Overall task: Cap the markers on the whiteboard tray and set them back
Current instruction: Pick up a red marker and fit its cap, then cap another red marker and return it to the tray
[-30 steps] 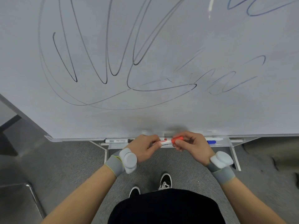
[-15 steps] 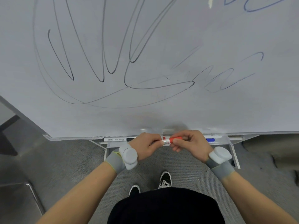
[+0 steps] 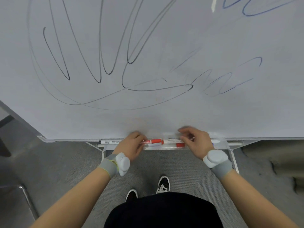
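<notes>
Two hands at the whiteboard tray point(image 3: 223, 146), spread apart along it. Left hand point(image 3: 131, 145) is curled, fingertips on the label end of a red-capped marker point(image 3: 150, 141), which lies flat in the tray just to that hand's right. Whether the fingers pinch it or merely rest on it I cannot tell; lying along the tray, it looks set down, cap on, so it cannot dry out or roll.

Right hand point(image 3: 195, 140) is blurred, fingers loosely spread over the tray. No object clearly in it; a faint reddish streak at the fingertips is too smeared to identify. A second marker with red trim point(image 3: 171, 141) lies between the hands, its far end passing under the right fingers. A loose red cap point(image 3: 180, 145) sits just below those fingertips, at the tray's front lip, within easy reach, probably that marker's.

Outside the left hand, a black-tipped marker point(image 3: 109, 142) lies in the tray. A blue one point(image 3: 212, 143) peeks out behind the right wrist.

Judgement: one marker done; the second awaits its cap.
</notes>
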